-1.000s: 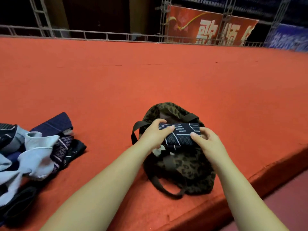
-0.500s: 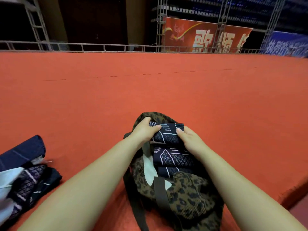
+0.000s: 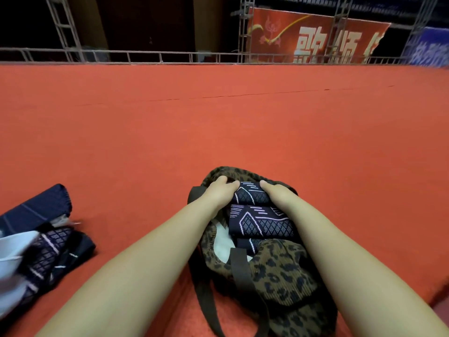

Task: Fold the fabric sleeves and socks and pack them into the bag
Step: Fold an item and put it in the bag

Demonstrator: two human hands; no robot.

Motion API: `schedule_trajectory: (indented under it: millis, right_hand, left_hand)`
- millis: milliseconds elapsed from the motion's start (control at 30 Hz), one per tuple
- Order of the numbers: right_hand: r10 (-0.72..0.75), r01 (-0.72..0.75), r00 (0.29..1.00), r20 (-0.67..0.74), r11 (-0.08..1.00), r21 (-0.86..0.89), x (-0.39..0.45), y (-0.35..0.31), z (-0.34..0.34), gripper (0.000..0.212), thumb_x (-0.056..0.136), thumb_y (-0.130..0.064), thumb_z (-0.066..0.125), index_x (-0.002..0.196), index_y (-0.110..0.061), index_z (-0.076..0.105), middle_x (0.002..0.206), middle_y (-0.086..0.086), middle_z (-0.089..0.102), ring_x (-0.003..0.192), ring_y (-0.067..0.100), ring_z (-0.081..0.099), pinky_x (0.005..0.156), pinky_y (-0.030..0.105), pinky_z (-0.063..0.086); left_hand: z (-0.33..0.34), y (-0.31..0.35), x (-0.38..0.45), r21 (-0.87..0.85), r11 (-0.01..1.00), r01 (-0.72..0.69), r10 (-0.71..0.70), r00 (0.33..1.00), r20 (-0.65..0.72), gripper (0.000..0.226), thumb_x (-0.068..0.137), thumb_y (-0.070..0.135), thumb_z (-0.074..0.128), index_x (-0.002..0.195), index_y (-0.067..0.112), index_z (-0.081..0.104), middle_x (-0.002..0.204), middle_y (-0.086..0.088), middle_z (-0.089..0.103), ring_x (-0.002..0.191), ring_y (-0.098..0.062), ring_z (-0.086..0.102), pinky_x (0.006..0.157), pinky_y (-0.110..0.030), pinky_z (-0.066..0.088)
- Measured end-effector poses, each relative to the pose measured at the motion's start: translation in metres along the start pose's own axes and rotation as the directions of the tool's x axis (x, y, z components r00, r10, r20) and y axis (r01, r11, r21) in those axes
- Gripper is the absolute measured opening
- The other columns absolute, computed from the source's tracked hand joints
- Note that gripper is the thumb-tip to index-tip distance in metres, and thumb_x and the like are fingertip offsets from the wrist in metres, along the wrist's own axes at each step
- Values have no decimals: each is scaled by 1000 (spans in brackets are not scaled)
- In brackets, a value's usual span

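Lowered deeper into the bag [image 3: 279, 271], the folded sleeve [image 3: 250, 194] sits gripped between left hand [image 3: 218, 192] and right hand [image 3: 279, 194].

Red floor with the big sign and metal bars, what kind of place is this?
Probably a stage or event hall: a wide red carpet, a metal railing along its far edge, and a red banner hung on truss.

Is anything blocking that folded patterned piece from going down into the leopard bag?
Nothing visible does. Both hands, left hand and right hand, hold the folded sleeve already inside the bag mouth, beside another folded piece.
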State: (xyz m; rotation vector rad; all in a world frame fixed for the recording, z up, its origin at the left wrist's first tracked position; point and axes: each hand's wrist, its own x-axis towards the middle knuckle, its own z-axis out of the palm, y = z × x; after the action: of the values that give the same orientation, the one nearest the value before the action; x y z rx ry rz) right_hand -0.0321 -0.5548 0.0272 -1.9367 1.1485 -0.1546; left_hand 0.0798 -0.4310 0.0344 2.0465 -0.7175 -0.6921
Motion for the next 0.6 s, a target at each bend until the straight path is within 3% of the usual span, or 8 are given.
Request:
schedule_trajectory:
  millis: [100,200,367,467,533,600]
  right_hand:
    - [-48,49,997,57,998,-25,-8,-6,8,57,94,-56,35,122,-11,58,117,9,61,99,26,59,90,34,43]
    - [-83,94,988,127,992,-85,-20,-20,27,57,96,-54,33,125,-10,54,120,8,58,107,28,58,90,35,40]
    - [-102,125,981,163,983,-135,-31,-41,58,66,93,-57,35,133,-6,47,133,14,54,116,30,54,90,35,38]
    - [-167,160,986,-27,974,-158,-40,-45,54,67,92,-55,44,137,-5,37,136,14,50,121,31,50,92,36,38]
    - [-227,187,960,-163,955,-230,-49,-43,49,66,91,-53,47,137,-7,34,134,14,52,120,32,52,90,38,41]
    - [-258,182,938,-232,935,-303,-57,-40,47,64,92,-54,46,138,-11,32,131,12,55,115,33,55,86,40,43]
  left_hand:
    - [-8,-11,-9,170,985,-27,41,996,-78,26,93,42,39,91,16,43,122,-14,50,109,-30,49,80,-35,40]
    - [-28,-24,-27,220,975,-7,40,988,-148,28,93,40,39,78,17,36,115,-15,49,105,-31,48,71,-35,34]
    - [-62,-46,-53,226,974,22,16,987,-163,30,95,40,37,91,12,44,116,-14,51,107,-31,50,71,-36,35]
    - [-66,-42,-66,137,991,-8,18,997,-74,39,96,39,38,119,10,50,134,-12,49,117,-27,49,76,-30,38]
    - [-64,-35,-74,45,998,-31,32,999,-13,49,97,40,38,138,12,40,146,-6,38,129,-22,41,91,-27,34]
    - [-61,-28,-77,0,999,-52,52,998,21,54,95,46,37,141,18,36,149,-4,35,131,-22,40,104,-31,32]
